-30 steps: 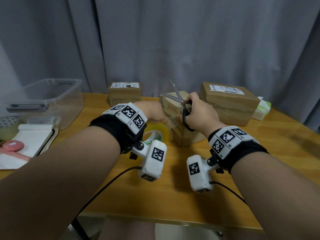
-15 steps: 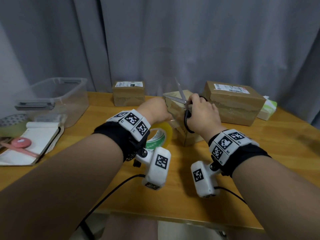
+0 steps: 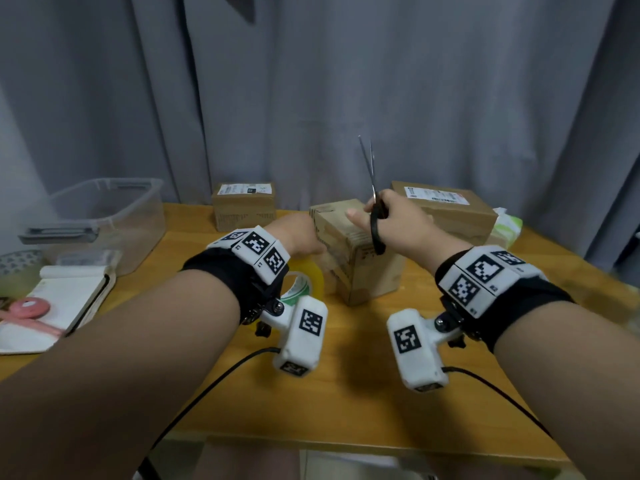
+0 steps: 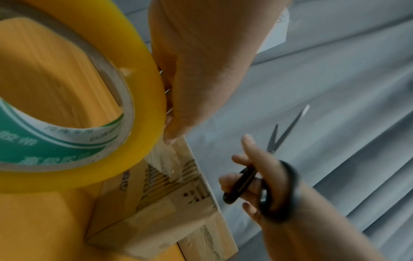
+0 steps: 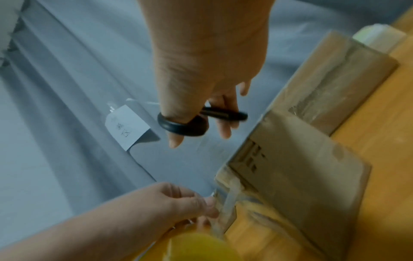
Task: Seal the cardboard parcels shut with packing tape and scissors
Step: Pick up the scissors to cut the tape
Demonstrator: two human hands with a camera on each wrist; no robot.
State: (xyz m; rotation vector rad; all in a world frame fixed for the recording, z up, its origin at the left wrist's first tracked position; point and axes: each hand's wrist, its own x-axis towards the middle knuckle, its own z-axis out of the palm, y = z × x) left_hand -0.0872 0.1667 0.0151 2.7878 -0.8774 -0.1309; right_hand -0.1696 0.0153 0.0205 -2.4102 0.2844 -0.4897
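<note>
A small cardboard parcel (image 3: 360, 261) stands on the wooden table (image 3: 346, 393), with clear tape over its left side. My left hand (image 3: 306, 237) is against that side and grips the yellow packing tape roll (image 3: 308, 282). In the left wrist view the tape roll (image 4: 125, 91) sits under my fingers (image 4: 176, 113), right at the parcel (image 4: 170, 203). My right hand (image 3: 377, 216) is raised above the parcel top and holds the black-handled scissors (image 3: 373, 188), whose blades point up and are nearly closed. In the right wrist view my thumb is through the scissors handle (image 5: 185, 125).
At the back of the table stand a small labelled parcel (image 3: 244, 206) and a larger one (image 3: 446, 209), with a green tissue pack (image 3: 505, 226) beside it. A clear plastic bin (image 3: 104, 216), a notebook (image 3: 69, 292) and a pink item (image 3: 29, 308) lie at the left. A grey curtain hangs behind.
My right hand has lifted the scissors off the parcel's top; the blades went from spread wide to nearly closed and upright. My left hand stays with the roll at the parcel's left side.
</note>
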